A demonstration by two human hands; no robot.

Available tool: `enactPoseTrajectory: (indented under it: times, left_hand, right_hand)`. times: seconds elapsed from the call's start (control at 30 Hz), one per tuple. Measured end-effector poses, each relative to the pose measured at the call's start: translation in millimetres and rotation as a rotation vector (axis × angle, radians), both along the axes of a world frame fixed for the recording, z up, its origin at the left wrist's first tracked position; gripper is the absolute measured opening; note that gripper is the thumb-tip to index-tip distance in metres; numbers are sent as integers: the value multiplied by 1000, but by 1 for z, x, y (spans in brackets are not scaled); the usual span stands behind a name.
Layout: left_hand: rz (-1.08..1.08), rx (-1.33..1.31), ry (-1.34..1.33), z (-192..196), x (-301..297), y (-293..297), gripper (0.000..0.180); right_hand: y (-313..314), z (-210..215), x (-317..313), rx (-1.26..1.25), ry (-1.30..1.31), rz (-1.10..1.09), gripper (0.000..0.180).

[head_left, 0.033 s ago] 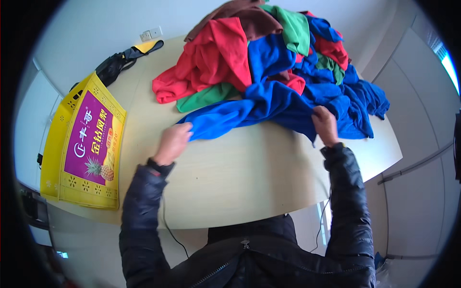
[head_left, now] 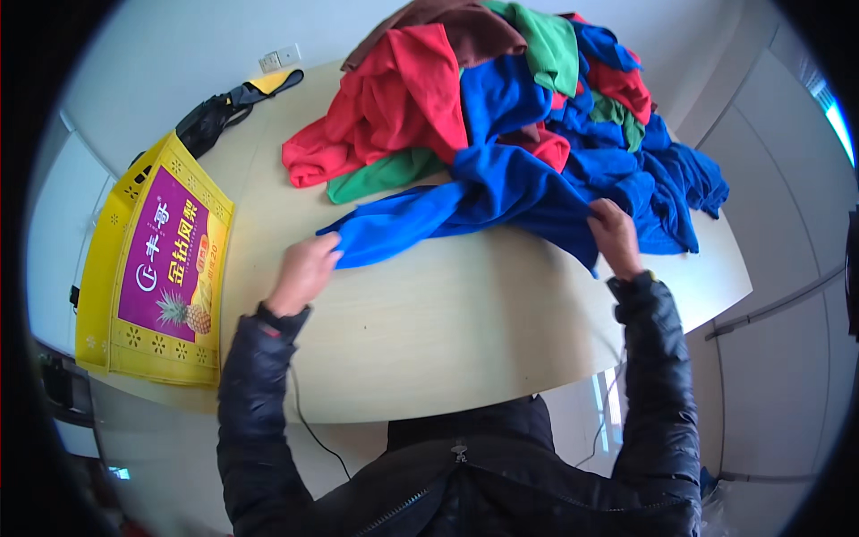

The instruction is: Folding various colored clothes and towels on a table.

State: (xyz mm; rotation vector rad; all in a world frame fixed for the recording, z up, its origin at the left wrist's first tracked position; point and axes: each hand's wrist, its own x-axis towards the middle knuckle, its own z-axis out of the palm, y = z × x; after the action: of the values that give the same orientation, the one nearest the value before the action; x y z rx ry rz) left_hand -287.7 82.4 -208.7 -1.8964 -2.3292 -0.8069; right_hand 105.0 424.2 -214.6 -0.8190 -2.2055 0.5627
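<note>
A blue cloth (head_left: pixel 407 224) stretches across the table in front of a heap of cloths, its two near corners apart. My left hand (head_left: pixel 304 271) is closed on its left end, and my right hand (head_left: pixel 616 236) pinches its right corner. The far part of the blue cloth runs back into the pile, where I cannot tell its edge from the other blue pieces. In the heap lie a red cloth (head_left: pixel 407 98), a brown cloth (head_left: pixel 438 36), green cloths (head_left: pixel 544 49) and more blue ones.
At the left of the table (head_left: pixel 429 349) stands a yellow crate (head_left: pixel 98 295) with a purple panel showing a pineapple. Behind it lies a black and yellow bag (head_left: pixel 210 121). A wall socket (head_left: pixel 279 59) is at the back. Thin cables hang near both forearms.
My left hand has moved left and a little nearer to me, drawing the blue cloth's left end with it. My right hand has shifted slightly right with its corner.
</note>
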Motion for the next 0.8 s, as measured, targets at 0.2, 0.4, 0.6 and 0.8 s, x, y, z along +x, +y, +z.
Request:
enactPoseTrajectory:
  times: [0.2, 0.4, 0.6, 0.8]
  left_hand:
    - [60, -505, -302, 33, 10, -113, 19]
    - [100, 21, 184, 11, 67, -83, 41]
    - [-110, -270, 163, -2, 147, 0, 65]
    - [350, -191, -33, -26, 62, 71, 46]
  right_hand:
    - [-45, 21, 112, -296, -505, 394, 14]
    - [-53, -20, 117, -187, -328, 309, 23]
    - [2, -20, 126, -887, 9, 153, 24]
    - [177, -41, 213, 264, -159, -648, 56]
